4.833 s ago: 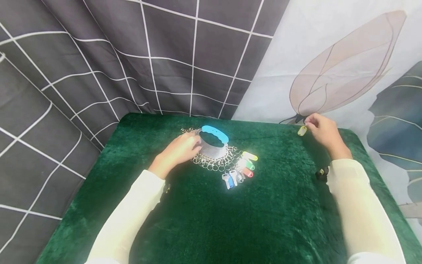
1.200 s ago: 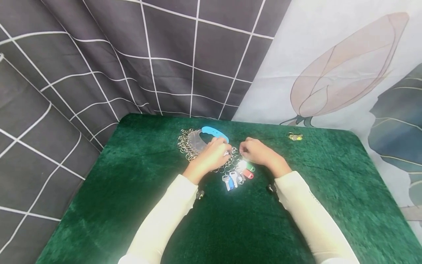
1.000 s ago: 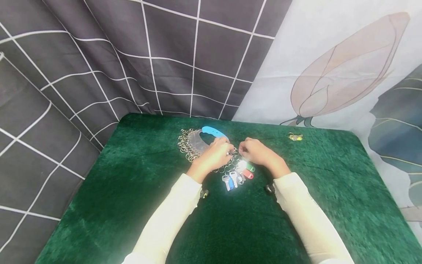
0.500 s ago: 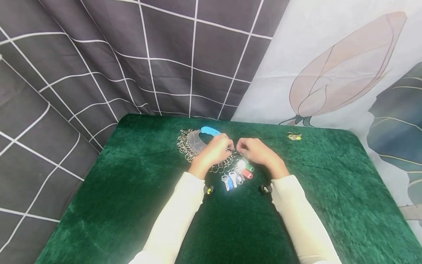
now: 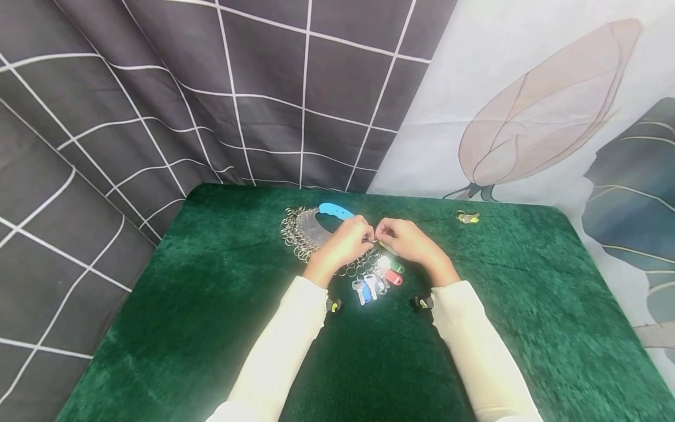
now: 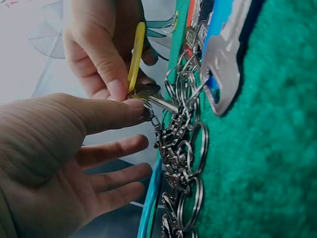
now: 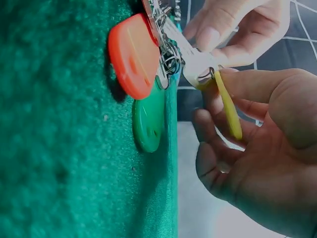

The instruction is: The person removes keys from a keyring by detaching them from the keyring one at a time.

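Observation:
Over the right side of a key holder with a clear plate (image 5: pixel 312 228), blue handle (image 5: pixel 336 210) and a fringe of metal rings (image 5: pixel 302 252), both hands meet. My left hand (image 5: pixel 345 241) pinches a small metal ring at the clasps between thumb and index finger; its other fingers extend loosely in the left wrist view. My right hand (image 5: pixel 410 240) pinches a yellow key tag (image 7: pixel 228 106) by its ringed end. A silver key (image 7: pixel 195 64) hangs on that same ring, between the two hands. The exact contact on the ring is partly hidden by the thumbs.
Below the hands, a red tag (image 5: pixel 393 277), green tag (image 5: pixel 396 267), blue tag (image 5: pixel 366 291) and keys (image 5: pixel 357 287) lie attached to the holder. A key with a yellow tag (image 5: pixel 468 218) rests at the back right of the green cloth (image 5: pixel 527 305). A gridded curtain (image 5: pixel 263 88) hangs behind.
My right hand has left a yellow-tagged key at the back right and come back to the holder, taking up another yellow tag. My left hand has shifted right; the hands have drawn together.

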Tool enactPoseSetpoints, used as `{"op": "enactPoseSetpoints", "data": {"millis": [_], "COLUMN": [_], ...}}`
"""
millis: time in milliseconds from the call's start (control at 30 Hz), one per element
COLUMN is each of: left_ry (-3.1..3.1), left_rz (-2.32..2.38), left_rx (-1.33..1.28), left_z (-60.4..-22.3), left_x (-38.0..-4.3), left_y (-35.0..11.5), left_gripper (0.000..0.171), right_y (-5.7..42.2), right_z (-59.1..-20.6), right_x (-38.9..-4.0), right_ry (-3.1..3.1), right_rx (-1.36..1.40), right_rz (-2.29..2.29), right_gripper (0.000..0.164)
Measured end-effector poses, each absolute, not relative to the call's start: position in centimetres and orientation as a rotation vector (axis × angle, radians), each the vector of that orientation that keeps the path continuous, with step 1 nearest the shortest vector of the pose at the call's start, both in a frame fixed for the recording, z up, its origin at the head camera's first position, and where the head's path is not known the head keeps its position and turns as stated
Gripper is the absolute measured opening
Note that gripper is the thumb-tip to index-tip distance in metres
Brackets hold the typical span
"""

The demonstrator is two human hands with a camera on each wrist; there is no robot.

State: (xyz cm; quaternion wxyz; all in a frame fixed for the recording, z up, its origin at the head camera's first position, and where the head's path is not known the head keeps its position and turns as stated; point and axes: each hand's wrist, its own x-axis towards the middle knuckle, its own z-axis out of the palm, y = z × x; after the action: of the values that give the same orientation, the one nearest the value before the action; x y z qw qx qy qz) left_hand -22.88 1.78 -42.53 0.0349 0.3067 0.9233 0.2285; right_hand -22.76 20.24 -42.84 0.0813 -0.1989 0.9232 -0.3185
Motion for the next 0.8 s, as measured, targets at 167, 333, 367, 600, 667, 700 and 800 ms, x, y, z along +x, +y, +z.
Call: {"op": "enactPoseSetpoints", "data": {"millis": [167,333,367,600,667,700,800], "left_ry": [2.833,2.834,2.835,2.838,2.837,2.837,2.843], "left_rz": [0.774,0.815,0.821,0.850,0.865,0.873,0.890], "left_rx": [0.918,0.894,0.893,0.902,0.882,0.869,0.828], "left_z": [-42.65,-42.75,-42.80,-42.84,-42.78,-42.76,-42.74], "left_x": [-22.85,-22.85,-22.88,-23.12,-23.13,-23.14,-23.15], "left_y": [1.79,1.75,1.75,1.69,1.66,1.65,1.59], "left_gripper": [0.004,0.004,0.004,0.005,0.005,0.006,0.008], "right_y": [20.10,19.81,19.74,19.56,19.59,19.62,19.77], "right_z": [-42.83,-42.86,-42.90,-43.26,-43.30,-43.32,-43.31], "right_x": [-22.72,-22.74,-22.76,-22.80,-22.82,-22.83,-22.91], "right_ry": [2.759,2.767,2.768,2.769,2.771,2.773,2.791], "right_rx": [-0.574,-0.556,-0.551,-0.512,-0.492,-0.484,-0.466], "right_rz": [-0.963,-0.981,-0.992,-1.032,-1.036,-1.040,-1.041], "right_gripper": [0.008,0.009,0.008,0.009,0.009,0.009,0.009]}}
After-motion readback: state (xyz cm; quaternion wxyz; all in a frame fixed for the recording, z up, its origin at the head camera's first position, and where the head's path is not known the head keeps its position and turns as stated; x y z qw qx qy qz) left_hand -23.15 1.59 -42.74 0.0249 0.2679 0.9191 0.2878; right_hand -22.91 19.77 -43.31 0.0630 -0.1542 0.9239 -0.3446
